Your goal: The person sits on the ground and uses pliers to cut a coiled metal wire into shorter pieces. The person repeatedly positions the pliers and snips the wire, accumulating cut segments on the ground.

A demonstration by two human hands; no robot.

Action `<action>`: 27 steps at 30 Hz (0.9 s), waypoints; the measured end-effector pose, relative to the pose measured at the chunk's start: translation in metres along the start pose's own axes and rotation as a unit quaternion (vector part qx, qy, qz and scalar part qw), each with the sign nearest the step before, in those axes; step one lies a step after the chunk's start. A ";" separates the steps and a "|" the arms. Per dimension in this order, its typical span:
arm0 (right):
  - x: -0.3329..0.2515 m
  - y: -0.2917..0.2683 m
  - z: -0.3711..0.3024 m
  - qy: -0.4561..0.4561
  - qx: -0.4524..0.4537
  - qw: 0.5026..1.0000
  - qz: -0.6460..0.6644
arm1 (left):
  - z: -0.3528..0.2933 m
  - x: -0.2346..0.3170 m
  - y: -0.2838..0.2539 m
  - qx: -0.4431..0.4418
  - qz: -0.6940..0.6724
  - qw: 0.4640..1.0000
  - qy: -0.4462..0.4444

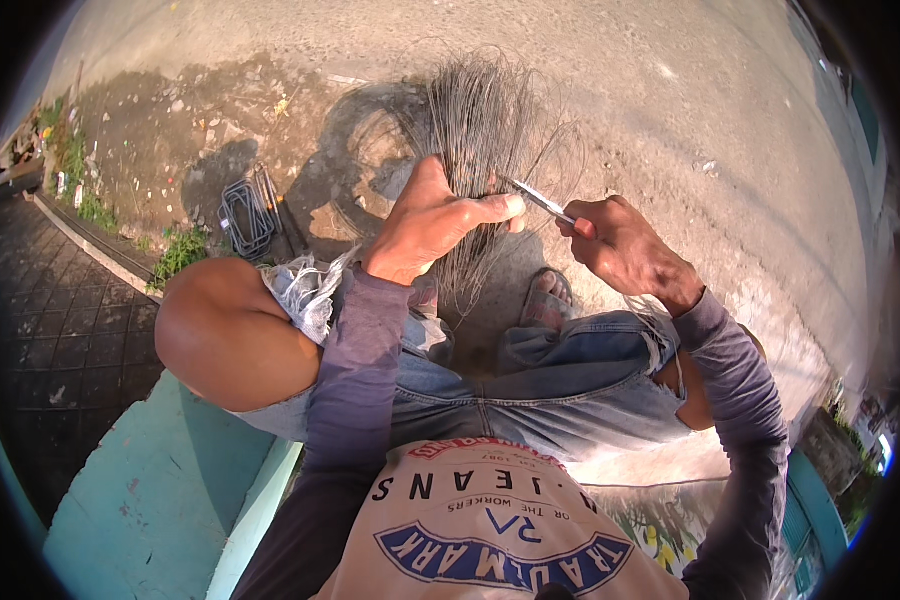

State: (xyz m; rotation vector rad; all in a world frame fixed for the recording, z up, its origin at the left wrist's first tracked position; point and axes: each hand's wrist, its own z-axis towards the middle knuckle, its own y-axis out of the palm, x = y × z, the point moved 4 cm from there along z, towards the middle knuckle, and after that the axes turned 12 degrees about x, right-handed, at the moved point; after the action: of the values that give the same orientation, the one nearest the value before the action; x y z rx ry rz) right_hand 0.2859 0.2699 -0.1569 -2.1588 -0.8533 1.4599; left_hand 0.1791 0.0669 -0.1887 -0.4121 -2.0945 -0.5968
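Note:
A large loose bundle of thin grey wires (482,115) fans out in front of me, its lower ends hanging between my feet. My left hand (438,222) is closed round the bundle's middle, thumb laid across the wires toward the right. In my right hand (625,245) is a slim silver tool (536,197) with red at its handle. Its narrow tip points up and left, at the bundle's right side just beyond my left thumb. Whether it is a knife or scissors I cannot tell. My right fingers are wrapped round the handle.
Bent metal hoops (247,218) lie on the ground at left, beside long thin tools (270,200). Turquoise seating (160,490) is beneath me at lower left. My sandalled foot (548,298) rests below the wires. Weeds (178,255) grow by the dark paving (50,330).

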 end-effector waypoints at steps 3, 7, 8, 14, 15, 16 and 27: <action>-0.005 -0.002 0.001 0.027 -0.024 0.999 -0.006 | 0.004 -0.004 -0.001 -0.009 0.041 0.999 -0.008; 0.000 -0.002 0.001 -0.017 -0.018 1.000 -0.005 | 0.000 0.000 -0.001 0.005 0.012 1.000 -0.016; 0.002 -0.003 0.001 -0.013 -0.028 0.999 -0.011 | 0.000 -0.001 -0.001 -0.003 0.002 1.000 -0.013; -0.009 -0.005 0.000 0.036 -0.033 0.999 -0.015 | 0.000 -0.001 -0.001 0.000 0.004 1.000 -0.020; -0.009 -0.003 0.000 0.054 -0.035 0.998 -0.011 | 0.000 -0.002 0.000 -0.007 -0.004 1.000 -0.024; -0.007 -0.002 0.000 0.043 -0.030 0.999 -0.007 | 0.002 -0.003 -0.001 0.000 0.004 1.000 -0.019; 0.001 0.005 0.001 0.005 -0.026 0.999 -0.021 | 0.001 -0.001 0.002 0.015 0.015 1.000 -0.002</action>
State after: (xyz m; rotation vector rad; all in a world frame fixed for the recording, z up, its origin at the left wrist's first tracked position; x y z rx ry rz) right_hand 0.2865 0.2675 -0.1610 -2.1713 -0.9365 1.4204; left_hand 0.1799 0.0695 -0.1894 -0.4265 -2.0958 -0.5462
